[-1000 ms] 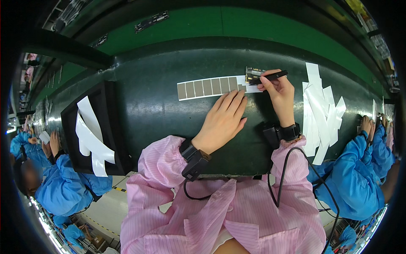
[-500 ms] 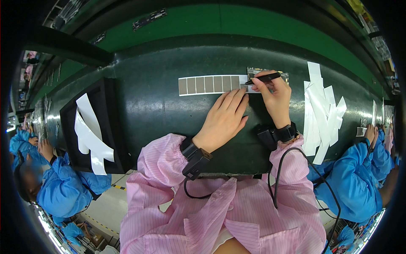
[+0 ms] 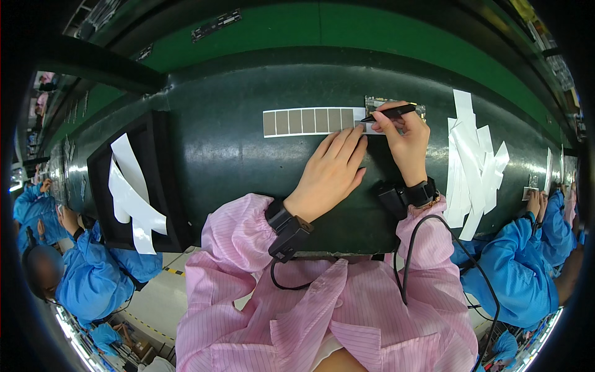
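Note:
A white backing strip [image 3: 266,132] with a row of grey-brown rectangular stickers [image 3: 313,121] lies across the dark green mat. My left hand [image 3: 331,167] rests palm down with fingers stretched out, fingertips on the strip's lower edge toward its right end. In my right hand [image 3: 406,139] is a slim black pen-like tool [image 3: 396,111], pinched between thumb and fingers. Its tip points left, at the strip's right end close to my left fingertips. Just behind my right hand, partly covered by it, sits a circuit board [image 3: 378,103].
Loose white strips [image 3: 474,161] are piled on the right. More white strips [image 3: 137,192] lie in a black tray [image 3: 162,142] at left. Another board [image 3: 217,25] is on the green surface at the back. People in blue work on both sides. Cables hang from my wrist devices.
My hands, the strip and the tool keep nearly the same pose, with only a slight shift in the picture. At the far right, a co-worker's hands have moved slightly.

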Action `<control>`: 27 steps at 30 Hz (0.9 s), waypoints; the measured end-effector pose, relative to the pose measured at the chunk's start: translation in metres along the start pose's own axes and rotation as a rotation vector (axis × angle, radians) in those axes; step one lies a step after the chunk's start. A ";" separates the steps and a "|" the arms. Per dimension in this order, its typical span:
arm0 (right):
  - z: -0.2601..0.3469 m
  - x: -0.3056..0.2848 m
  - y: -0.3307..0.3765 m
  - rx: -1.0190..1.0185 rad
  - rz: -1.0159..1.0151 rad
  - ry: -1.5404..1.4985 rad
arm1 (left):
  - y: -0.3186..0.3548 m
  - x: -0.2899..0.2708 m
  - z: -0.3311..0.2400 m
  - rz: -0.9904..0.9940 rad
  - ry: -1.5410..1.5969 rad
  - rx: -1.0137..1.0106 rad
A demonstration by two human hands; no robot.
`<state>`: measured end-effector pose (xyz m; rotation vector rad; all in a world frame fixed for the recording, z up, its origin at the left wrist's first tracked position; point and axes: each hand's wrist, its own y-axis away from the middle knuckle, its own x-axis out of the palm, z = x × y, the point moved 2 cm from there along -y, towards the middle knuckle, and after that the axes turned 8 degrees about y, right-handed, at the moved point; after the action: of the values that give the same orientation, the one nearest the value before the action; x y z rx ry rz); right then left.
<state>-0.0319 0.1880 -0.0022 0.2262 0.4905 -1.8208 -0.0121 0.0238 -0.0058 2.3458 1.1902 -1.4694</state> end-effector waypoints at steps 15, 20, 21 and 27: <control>-0.002 0.004 0.001 -0.018 -0.043 -0.039 | -0.001 0.002 0.001 0.001 -0.018 0.012; -0.002 0.000 0.001 -0.027 -0.098 -0.149 | -0.001 0.000 0.000 -0.012 -0.014 0.013; -0.007 -0.003 0.000 -0.001 -0.106 -0.203 | -0.001 0.000 -0.001 -0.012 -0.014 0.011; -0.018 -0.031 -0.008 0.111 -0.169 -0.205 | -0.008 -0.001 -0.003 -0.005 -0.020 0.012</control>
<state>-0.0316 0.2245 -0.0050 0.0731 0.2714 -2.0132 -0.0156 0.0303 -0.0014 2.3316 1.1866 -1.5026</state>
